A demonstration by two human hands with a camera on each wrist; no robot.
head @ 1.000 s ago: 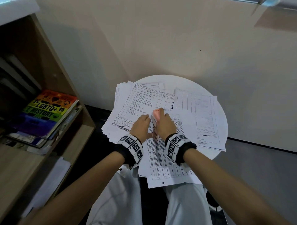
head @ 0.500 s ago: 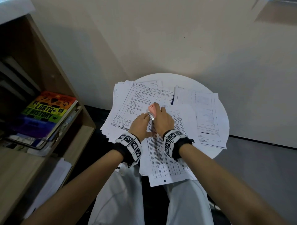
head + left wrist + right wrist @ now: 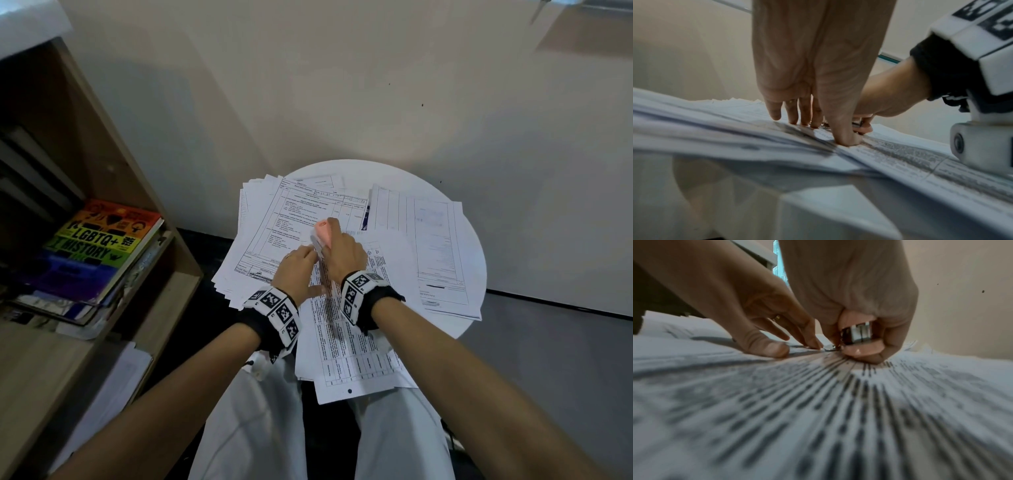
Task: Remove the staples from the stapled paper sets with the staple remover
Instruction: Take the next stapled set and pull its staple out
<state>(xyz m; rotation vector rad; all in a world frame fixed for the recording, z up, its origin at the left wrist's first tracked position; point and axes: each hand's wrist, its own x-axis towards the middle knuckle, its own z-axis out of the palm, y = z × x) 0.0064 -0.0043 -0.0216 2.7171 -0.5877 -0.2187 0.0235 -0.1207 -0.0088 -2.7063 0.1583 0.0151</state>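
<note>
Round white table (image 3: 471, 270) against beige wall (image 3: 342, 85); wooden shelf (image 3: 113, 192) left, rainbow book (image 3: 99, 246) inside.

Both forearms reached forward, wrists banded, hands side by side and touching. The left hand (image 3: 297, 265) lay flat with straight fingers (image 3: 789, 113) spread and thumb pressed down. The right hand (image 3: 342, 255) was a tight fist, knuckles up, fingers curled under

beige wall (image 3: 342, 85) | grey floor (image 3: 548, 359) | wooden bookshelf (image 3: 113, 192) (books stacked) | round white table (image 3: 459, 329)
</note>
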